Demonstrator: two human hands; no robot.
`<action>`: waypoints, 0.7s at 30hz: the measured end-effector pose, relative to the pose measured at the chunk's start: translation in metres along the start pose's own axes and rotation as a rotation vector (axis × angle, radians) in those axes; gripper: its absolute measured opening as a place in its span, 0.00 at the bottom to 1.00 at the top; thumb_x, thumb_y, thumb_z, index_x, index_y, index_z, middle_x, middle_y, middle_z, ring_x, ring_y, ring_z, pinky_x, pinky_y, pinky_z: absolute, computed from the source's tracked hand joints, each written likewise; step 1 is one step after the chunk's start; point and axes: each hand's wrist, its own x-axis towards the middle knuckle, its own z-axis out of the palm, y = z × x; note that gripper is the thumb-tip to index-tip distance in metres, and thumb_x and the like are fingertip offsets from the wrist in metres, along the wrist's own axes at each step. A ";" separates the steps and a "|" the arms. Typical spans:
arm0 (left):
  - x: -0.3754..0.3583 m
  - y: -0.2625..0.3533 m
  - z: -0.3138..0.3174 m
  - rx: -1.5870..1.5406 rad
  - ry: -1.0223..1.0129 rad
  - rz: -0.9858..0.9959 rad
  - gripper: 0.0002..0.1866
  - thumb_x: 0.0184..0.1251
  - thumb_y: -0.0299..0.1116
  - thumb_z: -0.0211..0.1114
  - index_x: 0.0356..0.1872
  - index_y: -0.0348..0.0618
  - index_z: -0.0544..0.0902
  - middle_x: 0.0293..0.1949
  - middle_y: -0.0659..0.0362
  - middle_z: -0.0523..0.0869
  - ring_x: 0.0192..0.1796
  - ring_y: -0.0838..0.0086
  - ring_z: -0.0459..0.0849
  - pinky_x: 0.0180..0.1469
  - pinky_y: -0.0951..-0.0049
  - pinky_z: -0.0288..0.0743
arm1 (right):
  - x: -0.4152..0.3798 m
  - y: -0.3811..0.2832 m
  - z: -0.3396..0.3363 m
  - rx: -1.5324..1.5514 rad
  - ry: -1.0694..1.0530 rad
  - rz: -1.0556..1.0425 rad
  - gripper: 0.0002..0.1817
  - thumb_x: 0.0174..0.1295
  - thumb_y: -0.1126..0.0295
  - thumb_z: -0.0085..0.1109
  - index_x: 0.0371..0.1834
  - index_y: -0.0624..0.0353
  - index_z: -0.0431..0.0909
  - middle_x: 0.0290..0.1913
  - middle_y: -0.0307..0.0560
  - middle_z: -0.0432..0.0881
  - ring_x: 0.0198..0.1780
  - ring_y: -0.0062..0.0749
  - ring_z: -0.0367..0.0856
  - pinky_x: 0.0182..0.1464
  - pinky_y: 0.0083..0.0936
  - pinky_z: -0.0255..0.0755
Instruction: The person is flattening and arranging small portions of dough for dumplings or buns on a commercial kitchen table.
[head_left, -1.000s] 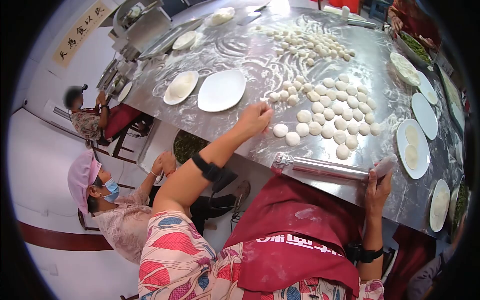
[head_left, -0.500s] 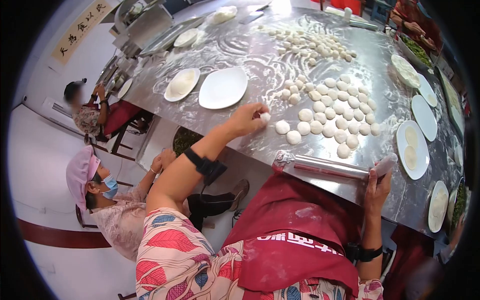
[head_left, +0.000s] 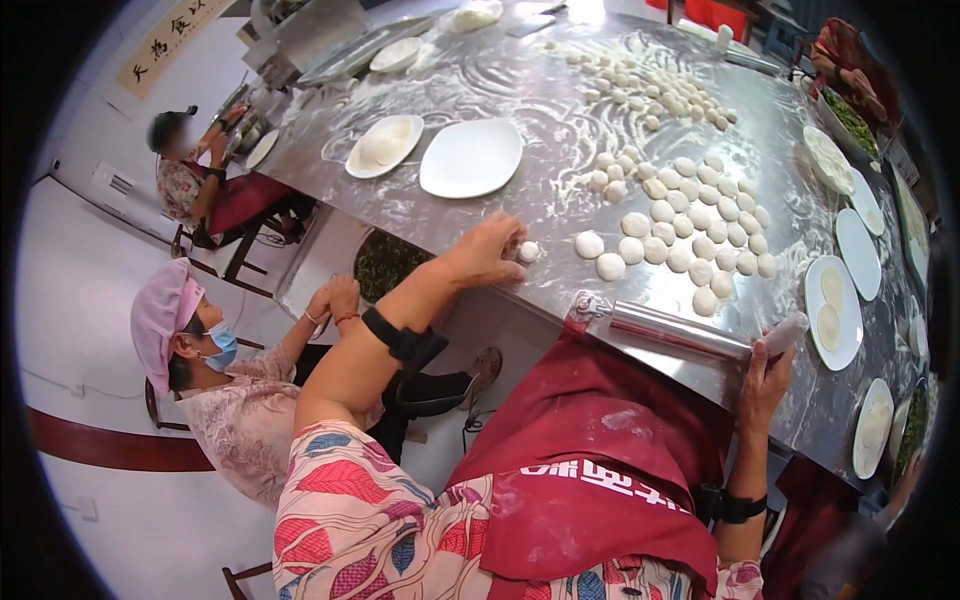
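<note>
Dough piece [head_left: 529, 252], sign [head_left: 172, 42] "天為食以"

Rolling pin [head_left: 680, 330], one; pink cap [head_left: 160, 318], one; blue face mask [head_left: 223, 345], one; white plates [head_left: 471, 158] — at least nine; batches of chopped greens [head_left: 385, 265], three; dough pieces [head_left: 635, 224] — several dozen.

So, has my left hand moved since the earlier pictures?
Yes. Judged against the squarish white plate, your left hand has shifted toward the near edge of the metal table.
</note>
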 end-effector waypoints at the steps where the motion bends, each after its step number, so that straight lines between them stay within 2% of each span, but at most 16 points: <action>1: 0.002 0.005 -0.002 0.033 0.064 0.037 0.26 0.49 0.37 0.73 0.50 0.38 0.76 0.45 0.49 0.76 0.48 0.58 0.77 0.51 0.63 0.73 | 0.000 -0.001 0.000 -0.005 0.002 -0.006 0.23 0.70 0.57 0.53 0.55 0.67 0.71 0.47 0.49 0.78 0.46 0.31 0.76 0.51 0.27 0.69; 3: 0.010 0.013 0.002 0.098 0.193 0.111 0.32 0.53 0.44 0.72 0.55 0.37 0.73 0.52 0.46 0.75 0.56 0.53 0.74 0.58 0.60 0.70 | 0.000 -0.004 0.000 -0.016 0.005 -0.018 0.23 0.71 0.57 0.53 0.56 0.67 0.71 0.47 0.48 0.77 0.46 0.31 0.75 0.51 0.26 0.69; 6: 0.032 0.016 0.022 0.256 0.323 0.312 0.44 0.59 0.60 0.62 0.64 0.31 0.65 0.64 0.40 0.67 0.69 0.48 0.63 0.69 0.53 0.56 | -0.001 -0.003 0.002 0.053 0.002 0.037 0.23 0.71 0.57 0.52 0.58 0.67 0.69 0.48 0.47 0.77 0.46 0.30 0.75 0.51 0.25 0.69; 9: 0.044 0.003 0.055 0.495 0.210 0.305 0.51 0.61 0.69 0.50 0.68 0.28 0.57 0.70 0.38 0.59 0.74 0.47 0.54 0.73 0.47 0.44 | 0.000 -0.003 -0.001 0.043 -0.018 0.037 0.23 0.71 0.58 0.52 0.59 0.66 0.68 0.47 0.47 0.76 0.46 0.29 0.75 0.50 0.25 0.69; 13: 0.045 0.003 0.053 0.506 0.148 0.249 0.51 0.63 0.69 0.46 0.70 0.28 0.55 0.72 0.39 0.56 0.76 0.49 0.50 0.74 0.47 0.39 | 0.003 -0.004 0.000 0.013 -0.023 0.038 0.23 0.71 0.58 0.52 0.59 0.66 0.68 0.47 0.46 0.76 0.46 0.29 0.75 0.50 0.25 0.69; 16: 0.055 -0.008 0.049 0.124 0.128 0.240 0.45 0.66 0.64 0.48 0.69 0.31 0.59 0.71 0.40 0.58 0.76 0.52 0.50 0.75 0.53 0.41 | 0.001 0.001 0.001 0.037 -0.010 0.023 0.22 0.71 0.59 0.52 0.58 0.65 0.69 0.47 0.47 0.76 0.46 0.30 0.75 0.50 0.26 0.70; 19: 0.042 -0.004 0.026 -0.089 0.197 0.071 0.38 0.69 0.60 0.49 0.63 0.31 0.68 0.68 0.39 0.64 0.73 0.52 0.58 0.72 0.59 0.52 | -0.001 0.001 -0.005 -0.008 -0.022 -0.010 0.21 0.71 0.59 0.52 0.57 0.66 0.69 0.48 0.49 0.77 0.46 0.31 0.76 0.51 0.27 0.70; 20: 0.034 0.006 0.014 -0.013 0.295 0.016 0.36 0.69 0.60 0.49 0.52 0.29 0.76 0.59 0.35 0.73 0.64 0.48 0.70 0.62 0.57 0.66 | -0.001 0.000 -0.006 -0.024 -0.030 -0.021 0.21 0.71 0.59 0.52 0.57 0.66 0.69 0.48 0.49 0.77 0.46 0.31 0.76 0.51 0.27 0.70; 21: 0.026 0.018 0.002 0.057 0.196 -0.129 0.35 0.69 0.60 0.49 0.49 0.29 0.77 0.54 0.35 0.75 0.60 0.47 0.73 0.59 0.56 0.68 | -0.001 -0.001 -0.005 -0.036 -0.035 -0.033 0.21 0.71 0.59 0.52 0.57 0.66 0.69 0.48 0.50 0.77 0.46 0.32 0.77 0.51 0.27 0.70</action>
